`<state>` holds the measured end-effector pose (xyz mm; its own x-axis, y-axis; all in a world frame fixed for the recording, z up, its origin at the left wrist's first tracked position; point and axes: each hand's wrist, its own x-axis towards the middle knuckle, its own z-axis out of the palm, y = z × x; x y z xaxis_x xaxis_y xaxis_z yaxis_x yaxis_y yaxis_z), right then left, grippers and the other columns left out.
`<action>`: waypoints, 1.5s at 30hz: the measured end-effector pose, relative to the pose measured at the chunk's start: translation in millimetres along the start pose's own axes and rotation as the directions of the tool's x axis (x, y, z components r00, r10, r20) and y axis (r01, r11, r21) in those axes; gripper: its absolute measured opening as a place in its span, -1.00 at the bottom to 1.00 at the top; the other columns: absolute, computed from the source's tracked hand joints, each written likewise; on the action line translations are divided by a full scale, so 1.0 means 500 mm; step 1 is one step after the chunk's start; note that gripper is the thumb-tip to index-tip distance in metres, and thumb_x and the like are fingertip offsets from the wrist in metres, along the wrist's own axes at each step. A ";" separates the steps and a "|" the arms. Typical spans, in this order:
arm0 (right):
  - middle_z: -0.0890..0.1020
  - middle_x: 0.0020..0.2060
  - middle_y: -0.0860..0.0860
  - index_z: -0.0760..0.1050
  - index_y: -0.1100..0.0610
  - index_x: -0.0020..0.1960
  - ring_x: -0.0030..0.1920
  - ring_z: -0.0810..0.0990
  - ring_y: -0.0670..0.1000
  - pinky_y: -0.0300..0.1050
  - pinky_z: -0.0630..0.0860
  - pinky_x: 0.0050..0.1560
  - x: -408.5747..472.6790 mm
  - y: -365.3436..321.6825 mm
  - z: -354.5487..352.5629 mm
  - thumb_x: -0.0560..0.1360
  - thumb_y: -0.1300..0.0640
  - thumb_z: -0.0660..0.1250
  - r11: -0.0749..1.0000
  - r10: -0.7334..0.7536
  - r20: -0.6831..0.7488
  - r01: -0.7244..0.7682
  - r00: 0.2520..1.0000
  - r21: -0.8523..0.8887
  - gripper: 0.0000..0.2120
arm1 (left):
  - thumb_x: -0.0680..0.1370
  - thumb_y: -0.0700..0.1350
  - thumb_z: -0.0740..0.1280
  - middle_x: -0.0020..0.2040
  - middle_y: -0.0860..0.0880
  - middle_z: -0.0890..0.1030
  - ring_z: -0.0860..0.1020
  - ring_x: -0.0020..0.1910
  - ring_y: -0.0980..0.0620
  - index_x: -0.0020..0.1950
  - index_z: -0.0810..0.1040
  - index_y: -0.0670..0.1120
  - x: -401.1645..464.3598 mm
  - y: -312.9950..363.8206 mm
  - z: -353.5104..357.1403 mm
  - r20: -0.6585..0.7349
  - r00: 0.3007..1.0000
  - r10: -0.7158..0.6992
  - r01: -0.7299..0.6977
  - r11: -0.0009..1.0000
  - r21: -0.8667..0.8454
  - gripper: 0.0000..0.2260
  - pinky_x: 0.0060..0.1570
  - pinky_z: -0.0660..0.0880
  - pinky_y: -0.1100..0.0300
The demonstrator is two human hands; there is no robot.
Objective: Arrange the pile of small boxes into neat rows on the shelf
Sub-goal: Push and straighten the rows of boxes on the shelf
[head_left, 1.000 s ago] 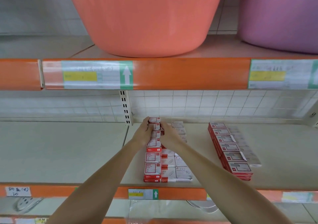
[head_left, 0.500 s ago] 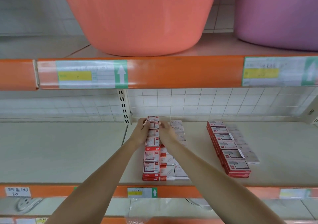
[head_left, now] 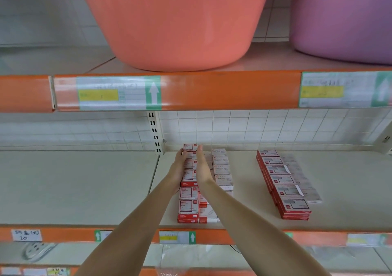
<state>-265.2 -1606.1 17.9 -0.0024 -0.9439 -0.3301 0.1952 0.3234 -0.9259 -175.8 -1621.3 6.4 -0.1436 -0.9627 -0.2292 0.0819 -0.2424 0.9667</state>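
Observation:
A stacked row of small red-and-white boxes runs from the front edge to the back of the cream shelf. My left hand lies flat along this row's left side. Flat against its right side is my right hand, fingers straight and reaching the rearmost box. Just right of my right hand lies a second row of pale boxes. Another red row, with pale boxes beside it, stands further right.
The upper shelf's orange rail hangs low above the boxes, carrying a salmon tub and a purple tub. A slotted upright stands at the back left of the row. White wire mesh backs the shelf.
Both hands have slid further back along the left row and flattened from a loose grip at its rear boxes to straight palms on either side. The view has tilted slightly.

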 end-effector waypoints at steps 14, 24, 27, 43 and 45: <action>0.33 0.47 -0.11 0.16 -0.16 0.55 0.47 0.29 0.01 0.09 0.17 0.50 0.036 0.015 -0.002 0.26 -0.68 -0.03 0.999 0.004 0.008 -0.004 1.000 -0.042 -0.01 | 0.66 0.14 0.13 0.16 -0.06 0.63 0.65 0.09 -0.09 0.39 0.32 0.04 -0.010 0.012 0.009 -0.065 0.996 -0.065 0.066 0.998 0.012 -0.66 0.08 0.58 -0.07; 0.39 0.43 -0.07 0.20 -0.19 0.52 0.44 0.35 0.04 0.16 0.22 0.48 0.048 0.021 -0.004 0.07 -0.73 0.06 0.999 0.029 0.000 -0.029 1.000 0.042 0.13 | 0.69 0.06 0.11 0.17 -0.04 0.60 0.65 0.06 -0.08 0.47 0.22 0.06 -0.014 0.024 0.012 -0.069 0.997 -0.039 0.047 0.990 0.131 -0.65 0.03 0.60 -0.02; 0.35 0.46 -0.05 0.16 -0.21 0.53 0.46 0.32 0.08 0.20 0.20 0.48 0.060 0.023 -0.003 0.07 -0.72 0.06 0.995 0.072 -0.014 -0.070 0.997 0.065 0.13 | 0.69 0.03 0.11 0.18 -0.06 0.59 0.65 0.06 -0.09 0.47 0.19 0.06 -0.014 0.029 0.012 -0.055 0.997 -0.046 0.054 0.987 0.154 -0.65 0.04 0.61 -0.05; 0.42 0.42 -0.05 0.22 -0.30 0.48 0.40 0.40 0.10 0.23 0.29 0.42 0.102 0.048 -0.007 0.10 -0.74 0.09 0.991 0.083 0.019 -0.085 0.996 0.106 0.03 | 0.69 0.02 0.12 0.13 -0.07 0.63 0.67 -0.02 -0.07 0.48 0.24 0.07 -0.003 0.017 0.012 -0.093 0.995 -0.047 0.058 0.990 0.125 -0.65 -0.23 0.58 0.13; 0.34 0.48 -0.04 0.17 -0.25 0.52 0.47 0.30 0.09 0.23 0.20 0.47 0.093 0.043 -0.006 0.14 -0.71 0.10 0.986 0.069 0.037 -0.074 0.997 0.148 0.04 | 0.69 0.02 0.12 0.11 -0.05 0.63 0.67 -0.03 -0.06 0.49 0.24 0.07 0.002 0.014 0.010 -0.096 0.994 -0.046 0.059 0.989 0.135 -0.64 -0.24 0.58 0.14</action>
<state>-264.2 -1643.0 -17.8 0.0471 -0.9211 -0.3866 0.3382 0.3789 -0.8615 -180.4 -1623.5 13.5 -0.0517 -0.9577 -0.2832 -0.0605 -0.2800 0.9581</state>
